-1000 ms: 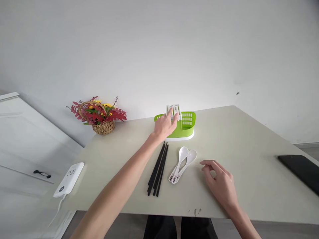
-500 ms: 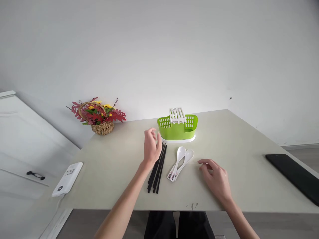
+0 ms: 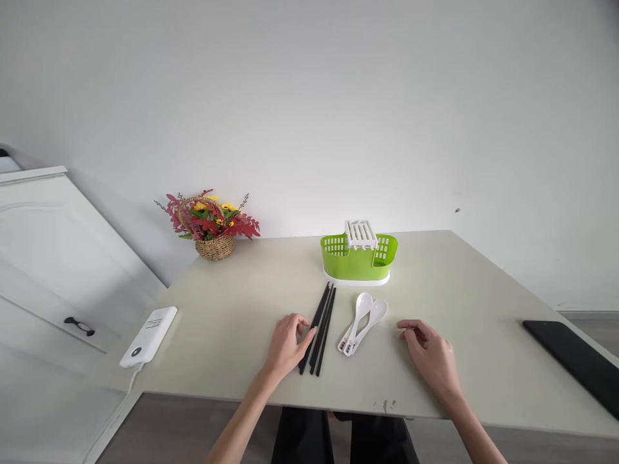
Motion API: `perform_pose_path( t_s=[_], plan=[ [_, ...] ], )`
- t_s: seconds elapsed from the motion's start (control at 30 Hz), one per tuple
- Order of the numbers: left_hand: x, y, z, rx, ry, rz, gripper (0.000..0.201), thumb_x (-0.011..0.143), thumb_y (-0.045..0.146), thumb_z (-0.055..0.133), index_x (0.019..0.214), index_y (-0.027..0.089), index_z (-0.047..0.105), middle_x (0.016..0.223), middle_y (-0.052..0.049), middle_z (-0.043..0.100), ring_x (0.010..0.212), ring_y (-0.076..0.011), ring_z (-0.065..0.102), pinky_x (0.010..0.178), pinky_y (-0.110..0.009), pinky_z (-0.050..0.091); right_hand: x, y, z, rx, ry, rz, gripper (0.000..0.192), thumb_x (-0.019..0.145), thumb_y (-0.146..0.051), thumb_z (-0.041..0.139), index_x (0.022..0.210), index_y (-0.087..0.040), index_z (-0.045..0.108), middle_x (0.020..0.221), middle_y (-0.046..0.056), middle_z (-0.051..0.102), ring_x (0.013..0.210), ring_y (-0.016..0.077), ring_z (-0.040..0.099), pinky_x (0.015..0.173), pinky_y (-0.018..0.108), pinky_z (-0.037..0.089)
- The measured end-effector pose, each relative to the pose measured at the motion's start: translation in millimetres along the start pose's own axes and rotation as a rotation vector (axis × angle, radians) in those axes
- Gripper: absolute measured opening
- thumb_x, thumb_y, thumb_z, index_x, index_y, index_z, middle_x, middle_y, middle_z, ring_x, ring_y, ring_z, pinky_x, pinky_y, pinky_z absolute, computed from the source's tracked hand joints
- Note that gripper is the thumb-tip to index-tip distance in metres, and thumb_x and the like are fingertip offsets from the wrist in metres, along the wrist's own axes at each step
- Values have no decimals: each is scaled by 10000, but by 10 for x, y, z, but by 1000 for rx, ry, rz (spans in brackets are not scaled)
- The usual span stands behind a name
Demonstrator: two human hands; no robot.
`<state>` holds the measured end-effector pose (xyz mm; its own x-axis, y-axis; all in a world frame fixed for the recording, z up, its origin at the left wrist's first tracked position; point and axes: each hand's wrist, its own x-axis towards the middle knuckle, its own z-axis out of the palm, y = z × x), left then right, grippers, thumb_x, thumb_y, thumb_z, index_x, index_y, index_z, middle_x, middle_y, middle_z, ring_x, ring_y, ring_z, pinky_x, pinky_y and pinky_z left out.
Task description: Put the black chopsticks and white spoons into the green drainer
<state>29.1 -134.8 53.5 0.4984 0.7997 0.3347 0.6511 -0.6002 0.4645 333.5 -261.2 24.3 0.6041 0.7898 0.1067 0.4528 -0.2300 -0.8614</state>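
My left hand is beside a bundle of black chopsticks, thumb and fingers apart. Its thumb tip reaches over the chopsticks' left edge; I cannot tell whether it touches them. White spoons with printed handle ends lie overlapping to the right of the chopsticks, bowls pointing away from me. My right hand rests loosely on the table right of the spoons, fingers slightly bent and holding nothing. Behind the chopsticks and spoons stands a green utensil basket on a white base, with a white slotted piece across its middle.
A wicker basket of artificial flowers stands at the table's back left. A white power bank with a cable lies near the left edge. A black phone lies at the right edge. White cabinet doors flank the table's left side.
My left hand has come down and back toward me, from above the chopsticks' far ends to beside their middle. My right hand stays about where it was. The camera view has shifted slightly.
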Motion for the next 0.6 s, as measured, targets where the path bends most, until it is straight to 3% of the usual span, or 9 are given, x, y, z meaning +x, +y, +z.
perform_pose_path(
  t_s=[0.27,0.47,0.6],
  plan=[
    [-76,-55,59,109,54,-43,281,1006,482,567,900,222,588,866,-33,641,879,-245,615,880,-425,464,-7,57,15,-26,10,4,311,851,-411,507,980,-253,741,856,28,780,874,249,724,818,348,493],
    [-164,-96,31,153,56,-102,170,1009,372,551,947,218,583,947,-51,663,947,-266,616,891,-448,445,-17,64,8,-42,19,-27,301,853,-417,513,956,-255,745,831,23,778,837,244,727,788,340,503],
    [-180,-93,18,146,81,-68,289,1006,505,546,935,225,566,962,-55,656,952,-270,622,893,-446,445,-25,81,5,-40,29,-61,313,853,-422,513,961,-249,750,818,32,780,831,251,732,767,341,506]
  ],
)
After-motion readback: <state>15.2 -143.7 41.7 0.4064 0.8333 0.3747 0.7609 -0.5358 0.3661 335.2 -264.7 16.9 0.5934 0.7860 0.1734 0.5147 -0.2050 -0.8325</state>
